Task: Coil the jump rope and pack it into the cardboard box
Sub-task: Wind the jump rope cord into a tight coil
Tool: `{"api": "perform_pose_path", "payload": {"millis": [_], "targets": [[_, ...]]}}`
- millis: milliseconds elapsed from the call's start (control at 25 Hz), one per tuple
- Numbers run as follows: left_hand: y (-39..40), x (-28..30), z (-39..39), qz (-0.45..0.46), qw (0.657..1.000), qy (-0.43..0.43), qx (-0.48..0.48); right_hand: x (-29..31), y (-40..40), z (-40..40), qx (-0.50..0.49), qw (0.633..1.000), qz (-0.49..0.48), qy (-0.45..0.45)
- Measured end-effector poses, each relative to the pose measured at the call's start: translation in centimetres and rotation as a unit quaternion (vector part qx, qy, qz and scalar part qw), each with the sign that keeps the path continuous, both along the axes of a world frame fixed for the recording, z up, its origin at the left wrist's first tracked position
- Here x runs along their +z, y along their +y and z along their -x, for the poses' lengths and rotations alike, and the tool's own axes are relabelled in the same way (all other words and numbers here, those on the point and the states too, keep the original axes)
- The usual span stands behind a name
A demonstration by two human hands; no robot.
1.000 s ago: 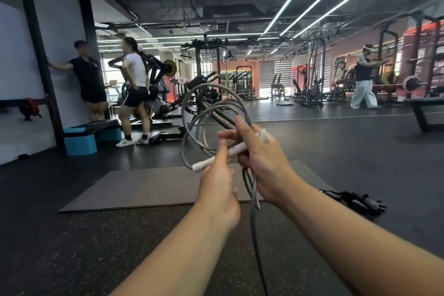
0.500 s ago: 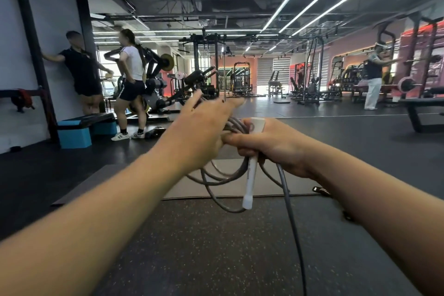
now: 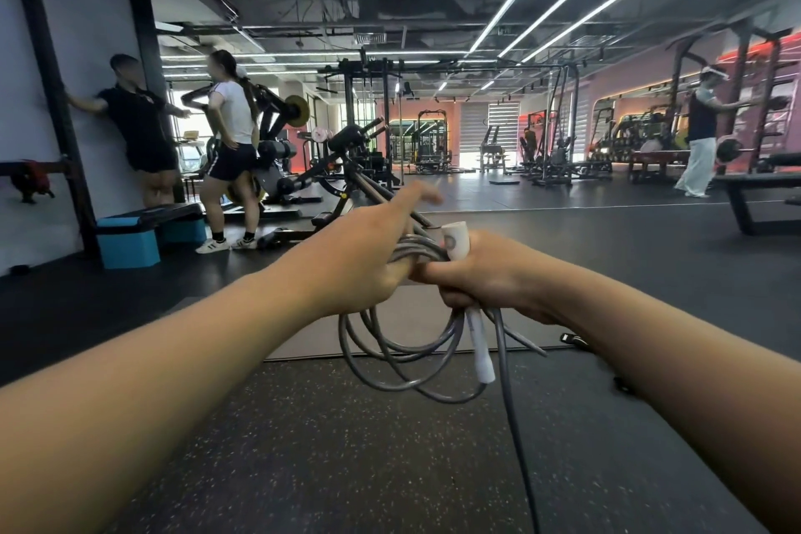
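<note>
Grey cord, the rope [image 3: 398, 353], hangs in several loose loops at the centre of the view, below both hands and clear of the floor [image 3: 346, 447]. The right hand [image 3: 481, 280] is clenched around the gathered top of the loops together with a white handle [image 3: 470, 299], which passes through the fist: its butt end sticks up at 12 o'clock from the knuckles and its thinner end points down at 6 o'clock, beside the loops. One free strand leaves the fist and runs down toward 5 o'clock, out of the bottom edge of the view.

The left hand [image 3: 368, 251] sits at 9 o'clock from the right one, touching it. Its fingers [image 3: 422, 195] are stretched forward and motion-blurred, not curled; the bundle's top passes under its palm, and whether the thumb pinches the cord I cannot tell.

Beyond the hands a mat [image 3: 312, 338] lies on the floor, its near edge just behind the loops. At 3 o'clock from the loops a dark strap [image 3: 574, 340] shows on the floor past the right forearm. At 10 o'clock, well apart, two people [image 3: 186, 130] stand beside a blue step [image 3: 130, 241]; at 2 o'clock a third person [image 3: 700, 134] stands at a rack. No box is in view.
</note>
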State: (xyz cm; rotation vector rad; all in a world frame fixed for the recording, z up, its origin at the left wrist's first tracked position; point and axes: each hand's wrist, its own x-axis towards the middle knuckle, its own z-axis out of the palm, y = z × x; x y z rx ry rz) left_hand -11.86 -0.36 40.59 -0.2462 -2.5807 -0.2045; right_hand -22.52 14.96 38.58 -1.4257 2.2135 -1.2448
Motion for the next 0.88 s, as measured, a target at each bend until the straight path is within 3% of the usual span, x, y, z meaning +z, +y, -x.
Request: {"api": "perform_pose_path", "payload": {"millis": [120,200,320,400,560,680,720,840,880], "targets": [[1.1,0.4,-0.1,0.116,0.993,-0.003,-0.022,0.5,-0.2,-0.1,0.016,0.998,-0.016,0.053],[1.9,0.0,-0.2,0.242,0.970,0.022,0.019,0.7,-0.5,-0.4,0.030,0.995,-0.046,0.086],[3.0,-1.1,-0.9,0.313,0.944,0.034,0.101,0.8,-0.6,-0.6,0.023,0.997,-0.029,0.064],[3.0,-1.6,-1.1,0.326,0.932,0.025,0.158,0.9,-0.2,-0.7,0.011,0.998,-0.023,0.061],[1.7,-2.4,-1.5,0.199,0.956,0.034,0.213,0.1,0.5,-0.2,-0.040,0.987,-0.109,0.108],[1.3,-3.0,-1.9,0.149,0.951,0.018,0.269,0.1,0.3,0.0,-0.055,0.981,-0.121,0.143],[1.5,-2.9,-2.0,0.173,0.938,0.022,0.299,0.3,0.0,-0.3,-0.047,0.972,-0.132,0.187],[3.3,-2.0,-1.3,0.356,0.877,0.050,0.318,0.5,-1.5,-1.1,-0.033,0.943,-0.148,0.297],[3.8,-1.6,-0.9,0.374,0.877,0.029,0.300,0.4,-1.7,-1.2,-0.035,0.939,-0.149,0.309]]}}
